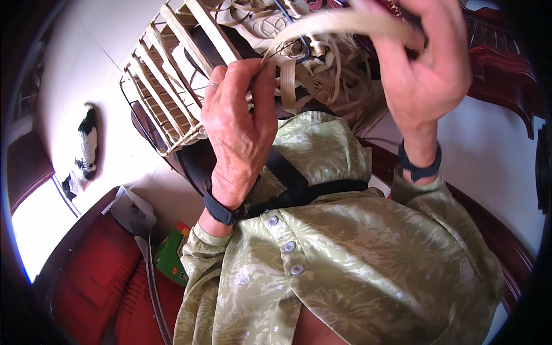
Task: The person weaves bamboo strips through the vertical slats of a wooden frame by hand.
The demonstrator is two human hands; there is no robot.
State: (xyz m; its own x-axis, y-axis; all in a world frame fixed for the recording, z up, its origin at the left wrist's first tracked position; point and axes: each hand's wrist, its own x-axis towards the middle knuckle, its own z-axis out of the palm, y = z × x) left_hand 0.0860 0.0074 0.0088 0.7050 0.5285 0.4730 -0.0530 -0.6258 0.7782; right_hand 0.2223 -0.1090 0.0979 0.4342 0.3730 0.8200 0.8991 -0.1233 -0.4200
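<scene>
A basket frame (172, 95) of pale flat slats and dark wire rods leans in front of me at the upper left. My left hand (238, 123) is closed in a pinch at its near right edge, gripping a flat pale weaving strip (339, 23). From that pinch the strip arcs up and to the right into my right hand (428, 77), whose fingers curl round it. Motion smears the right fingertips. Below the left fingertips another short length of flat strip hangs down. Part of the frame is hidden behind my left hand.
Coiled strips and cords (333, 83) lie heaped beyond my hands, with a dark blue bent rod (306, 52) among them. Dark carved wooden furniture (500, 86) stands at the right. A red cushion (92, 282), a green box (172, 253) and a black-and-white animal (86, 146) are at the left.
</scene>
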